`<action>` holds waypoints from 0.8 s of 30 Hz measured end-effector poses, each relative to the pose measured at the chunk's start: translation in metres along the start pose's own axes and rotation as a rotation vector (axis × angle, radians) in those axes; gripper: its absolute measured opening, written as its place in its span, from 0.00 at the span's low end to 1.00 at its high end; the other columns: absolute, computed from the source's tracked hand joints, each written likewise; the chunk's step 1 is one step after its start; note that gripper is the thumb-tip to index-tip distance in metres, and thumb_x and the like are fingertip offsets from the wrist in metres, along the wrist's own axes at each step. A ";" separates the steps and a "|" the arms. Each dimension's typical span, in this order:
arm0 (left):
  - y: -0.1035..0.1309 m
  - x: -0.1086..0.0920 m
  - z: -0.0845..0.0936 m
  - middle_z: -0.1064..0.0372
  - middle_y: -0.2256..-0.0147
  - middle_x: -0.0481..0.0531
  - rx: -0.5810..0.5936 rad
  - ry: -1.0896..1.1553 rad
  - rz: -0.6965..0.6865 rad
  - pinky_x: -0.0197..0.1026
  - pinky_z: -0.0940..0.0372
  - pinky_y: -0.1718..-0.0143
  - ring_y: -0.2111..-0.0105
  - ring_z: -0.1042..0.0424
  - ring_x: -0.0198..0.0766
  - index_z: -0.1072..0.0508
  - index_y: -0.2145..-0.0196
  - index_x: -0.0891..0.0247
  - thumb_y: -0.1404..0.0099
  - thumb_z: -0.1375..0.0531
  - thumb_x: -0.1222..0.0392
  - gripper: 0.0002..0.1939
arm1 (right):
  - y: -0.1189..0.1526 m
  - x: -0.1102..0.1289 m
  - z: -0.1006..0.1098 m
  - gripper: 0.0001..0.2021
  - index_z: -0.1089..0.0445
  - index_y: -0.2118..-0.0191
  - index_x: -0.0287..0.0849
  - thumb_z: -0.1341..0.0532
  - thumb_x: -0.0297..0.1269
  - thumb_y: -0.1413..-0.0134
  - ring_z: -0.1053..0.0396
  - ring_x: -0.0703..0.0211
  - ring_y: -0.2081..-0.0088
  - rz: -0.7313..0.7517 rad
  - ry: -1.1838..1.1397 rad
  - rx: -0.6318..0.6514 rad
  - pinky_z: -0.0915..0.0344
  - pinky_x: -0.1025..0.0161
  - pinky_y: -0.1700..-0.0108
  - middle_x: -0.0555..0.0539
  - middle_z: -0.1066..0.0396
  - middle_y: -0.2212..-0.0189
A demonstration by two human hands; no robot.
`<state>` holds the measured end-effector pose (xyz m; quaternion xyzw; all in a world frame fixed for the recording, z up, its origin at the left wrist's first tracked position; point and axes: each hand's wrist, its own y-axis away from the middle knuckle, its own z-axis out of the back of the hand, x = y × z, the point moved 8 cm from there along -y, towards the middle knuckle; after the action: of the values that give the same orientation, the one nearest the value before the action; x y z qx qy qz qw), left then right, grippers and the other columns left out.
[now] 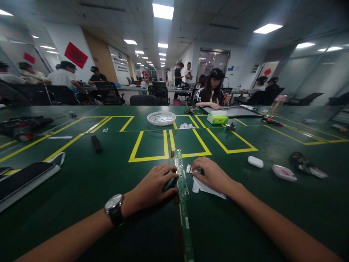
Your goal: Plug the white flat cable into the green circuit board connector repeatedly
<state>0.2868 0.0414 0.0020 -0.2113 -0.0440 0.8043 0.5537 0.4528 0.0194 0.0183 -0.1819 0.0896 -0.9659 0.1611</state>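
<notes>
A long, narrow green circuit board (183, 196) lies lengthwise on the dark green table, running toward the bottom edge of the view. My left hand (156, 185), with a watch on its wrist, rests at the board's left edge, fingertips touching it and thumb apart from the fingers. To the right of the board, my right hand (211, 174) lies over a crumpled white sheet (204, 187), its fingers bent down. A small white piece (188, 168) sits between the right fingertips and the board. Whether the right fingers pinch anything is hidden.
A white basket (161, 118), a green tissue pack (217, 118) and a black object (96, 144) stand farther back. At left lies a phone (24, 178); at right, a white case (255, 162), a pink-white case (284, 173) and keys. A person (214, 91) sits across.
</notes>
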 end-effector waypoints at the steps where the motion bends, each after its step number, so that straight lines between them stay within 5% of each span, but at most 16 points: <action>1: 0.000 0.000 0.000 0.38 0.42 0.55 -0.001 0.001 -0.004 0.56 0.38 0.45 0.43 0.38 0.50 0.34 0.43 0.55 0.35 0.36 0.56 0.23 | 0.000 0.001 -0.001 0.03 0.26 0.62 0.44 0.38 0.32 0.41 0.32 0.52 0.55 0.015 -0.012 0.005 0.34 0.54 0.53 0.46 0.27 0.59; 24: 0.001 0.004 -0.006 0.42 0.37 0.53 0.045 -0.023 0.005 0.56 0.43 0.41 0.39 0.42 0.49 0.36 0.41 0.54 0.32 0.39 0.53 0.24 | 0.003 0.010 -0.002 0.07 0.24 0.59 0.46 0.38 0.31 0.41 0.32 0.55 0.55 0.162 -0.090 0.053 0.37 0.53 0.51 0.47 0.27 0.57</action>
<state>0.2868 0.0436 -0.0045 -0.1896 -0.0321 0.8088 0.5558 0.4437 0.0136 0.0194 -0.2130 0.0711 -0.9425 0.2474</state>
